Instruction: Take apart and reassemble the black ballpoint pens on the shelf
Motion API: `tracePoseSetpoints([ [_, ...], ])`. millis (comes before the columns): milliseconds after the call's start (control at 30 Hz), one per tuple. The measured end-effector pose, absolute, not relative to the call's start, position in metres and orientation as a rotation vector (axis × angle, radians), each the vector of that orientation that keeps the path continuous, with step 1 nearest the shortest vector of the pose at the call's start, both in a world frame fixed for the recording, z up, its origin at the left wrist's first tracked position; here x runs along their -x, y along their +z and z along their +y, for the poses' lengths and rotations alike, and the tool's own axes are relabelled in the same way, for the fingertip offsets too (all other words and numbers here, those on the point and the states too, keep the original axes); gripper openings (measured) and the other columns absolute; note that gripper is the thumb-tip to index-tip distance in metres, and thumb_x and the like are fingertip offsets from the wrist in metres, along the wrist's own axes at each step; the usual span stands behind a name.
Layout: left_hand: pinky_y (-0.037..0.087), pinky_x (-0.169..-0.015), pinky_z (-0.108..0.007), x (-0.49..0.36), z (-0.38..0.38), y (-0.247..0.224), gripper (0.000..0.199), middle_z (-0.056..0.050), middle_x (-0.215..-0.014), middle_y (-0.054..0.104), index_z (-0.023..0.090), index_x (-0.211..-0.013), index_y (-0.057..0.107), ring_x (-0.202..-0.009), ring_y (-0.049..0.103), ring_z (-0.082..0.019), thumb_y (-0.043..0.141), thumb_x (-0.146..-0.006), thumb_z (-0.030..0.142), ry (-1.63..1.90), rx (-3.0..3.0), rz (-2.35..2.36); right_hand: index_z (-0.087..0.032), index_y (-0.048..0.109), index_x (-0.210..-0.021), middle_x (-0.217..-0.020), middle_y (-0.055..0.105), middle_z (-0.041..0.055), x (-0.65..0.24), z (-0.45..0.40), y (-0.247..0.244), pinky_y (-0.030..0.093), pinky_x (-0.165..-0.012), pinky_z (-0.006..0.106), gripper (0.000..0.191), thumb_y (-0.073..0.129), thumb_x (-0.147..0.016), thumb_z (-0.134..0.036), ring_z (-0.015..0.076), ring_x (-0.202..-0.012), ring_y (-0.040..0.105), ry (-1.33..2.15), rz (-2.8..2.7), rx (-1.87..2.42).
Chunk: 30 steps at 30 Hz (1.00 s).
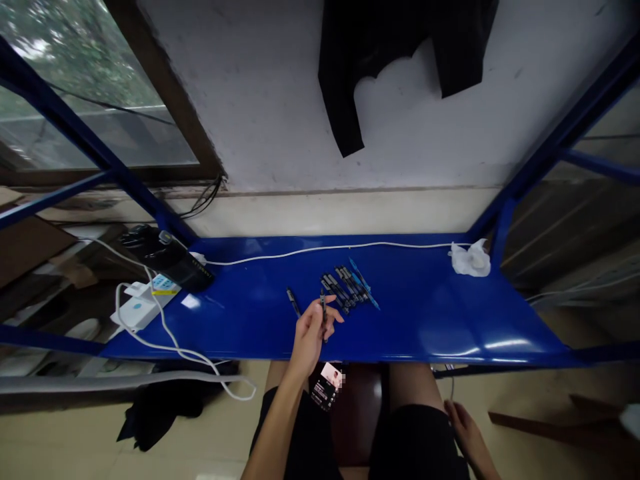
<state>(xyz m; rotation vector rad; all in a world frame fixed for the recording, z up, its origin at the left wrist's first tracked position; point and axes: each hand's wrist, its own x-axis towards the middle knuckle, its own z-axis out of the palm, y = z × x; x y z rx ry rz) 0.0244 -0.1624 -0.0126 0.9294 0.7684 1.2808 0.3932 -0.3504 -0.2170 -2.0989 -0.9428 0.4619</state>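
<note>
One long blue surface (410,320) against the wall, person seated at it. Above hangs a black garment (405,40). Toward the left end: black bottle (170,257), then a white power strip (140,308) just beside it. Left hand (311,330) over the front part, fingers closed on one dark pen (324,308). Right hand (465,427) low beside the right thigh; from here I can't tell whether its fingers grip anything. Crumpled tissue (471,260) near the right end. Lit phone (325,387) by the left thigh. Smallest: dark pens (343,288) grouped mid-surface beyond the left hand, blue pens (364,285) along their right side, a lone pen (293,300) to the left.
</note>
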Motion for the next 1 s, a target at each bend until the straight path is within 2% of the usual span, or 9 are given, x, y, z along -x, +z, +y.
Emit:
tracePoseSetpoints([
  [67, 0.035, -0.057, -0.028, -0.024, -0.162, -0.013, 0.058, -0.011, -0.089, 0.072, 0.012, -0.132, 0.074, -0.067, 0.044, -0.014, 0.062, -0.108, 0.063, 1.274, -0.898, 0.755, -0.026, 0.08, -0.104, -0.106, 0.084, 0.0199, -0.374, -0.344, -0.215, 0.067, -0.087, 0.061, 0.07, 0.049, -0.092, -0.087, 0.047, -0.102, 0.081, 0.556, -0.989, 2.055],
  [167, 0.033, -0.056, -0.027, -0.024, -0.161, -0.016, 0.047, -0.011, -0.09, 0.073, 0.013, -0.123, 0.074, -0.067, 0.043, -0.013, 0.068, -0.106, 0.057, 1.257, -0.923, 0.753, -0.02, 0.071, -0.138, -0.145, 0.072, 0.0231, -0.314, -0.327, -0.204, 0.05, -0.122, 0.065, 0.064, 0.055, -0.101, -0.069, 0.0451, -0.14, 0.066, 0.377, -1.338, 1.907],
  [233, 0.031, -0.056, -0.026, -0.023, -0.161, -0.019, 0.037, -0.008, -0.089, 0.074, 0.016, -0.119, 0.069, -0.064, 0.042, -0.011, 0.074, -0.105, 0.05, 1.25, -0.968, 0.764, -0.022, 0.062, -0.154, -0.158, 0.063, 0.0218, -0.259, -0.313, -0.202, 0.042, -0.129, 0.064, 0.063, 0.057, -0.104, -0.059, 0.0431, -0.153, 0.055, 0.433, -1.605, 1.863],
  [300, 0.031, -0.057, -0.025, -0.023, -0.161, -0.022, 0.032, -0.005, -0.087, 0.075, 0.019, -0.115, 0.063, -0.059, 0.04, -0.009, 0.077, -0.103, 0.045, 1.254, -0.996, 0.775, -0.019, 0.053, -0.165, -0.166, 0.054, 0.0277, -0.205, -0.301, -0.206, 0.043, -0.126, 0.067, 0.084, 0.071, -0.095, -0.061, 0.0493, -0.156, 0.051, 0.58, -1.79, 1.942],
  [400, 0.032, -0.058, -0.024, -0.023, -0.161, -0.026, 0.037, -0.003, -0.088, 0.077, 0.022, -0.121, 0.057, -0.057, 0.04, -0.007, 0.079, -0.103, 0.045, 1.26, -1.023, 0.776, -0.022, 0.029, -0.179, -0.185, 0.02, 0.0253, -0.148, -0.289, -0.222, 0.019, -0.133, 0.076, 0.144, 0.098, -0.06, -0.064, 0.0562, -0.17, 0.016, 0.845, -2.056, 2.105],
  [500, 0.032, -0.057, -0.024, -0.024, -0.161, -0.025, 0.046, -0.006, -0.089, 0.077, 0.021, -0.137, 0.056, -0.06, 0.042, -0.009, 0.072, -0.107, 0.052, 1.267, -1.026, 0.744, -0.023, 0.01, -0.182, -0.188, 0.003, 0.0231, -0.125, -0.285, -0.236, 0.004, -0.133, 0.079, 0.169, 0.1, -0.047, -0.072, 0.0554, -0.172, -0.006, 1.0, -2.166, 2.207],
  [600, 0.032, -0.055, -0.024, -0.025, -0.161, -0.022, 0.047, -0.008, -0.086, 0.076, 0.016, -0.137, 0.06, -0.063, 0.042, -0.011, 0.062, -0.111, 0.056, 1.278, -1.006, 0.723, -0.02, 0.009, -0.182, -0.187, 0.002, 0.0245, -0.122, -0.283, -0.243, 0.004, -0.135, 0.074, 0.162, 0.096, -0.055, -0.073, 0.0528, -0.173, -0.005, 0.98, -2.162, 2.224],
  [767, 0.031, -0.054, -0.025, -0.027, -0.161, -0.016, 0.049, -0.007, -0.081, 0.075, 0.015, -0.131, 0.066, -0.057, 0.038, -0.01, 0.058, -0.112, 0.059, 1.276, -0.95, 0.73, -0.013, 0.022, -0.18, -0.184, 0.023, 0.0266, -0.126, -0.273, -0.247, 0.011, -0.138, 0.066, 0.134, 0.087, -0.072, -0.057, 0.0501, -0.173, 0.013, 0.921, -2.188, 2.168],
  [1000, 0.028, -0.054, -0.025, -0.027, -0.16, -0.017, 0.045, -0.007, -0.079, 0.073, 0.013, -0.115, 0.07, -0.057, 0.038, -0.009, 0.062, -0.11, 0.057, 1.238, -0.926, 0.742, -0.013, 0.027, -0.179, -0.182, 0.024, 0.0311, -0.142, -0.251, -0.249, 0.018, -0.135, 0.07, 0.142, 0.094, -0.06, -0.053, 0.0574, -0.169, 0.021, 0.98, -2.401, 2.075],
])
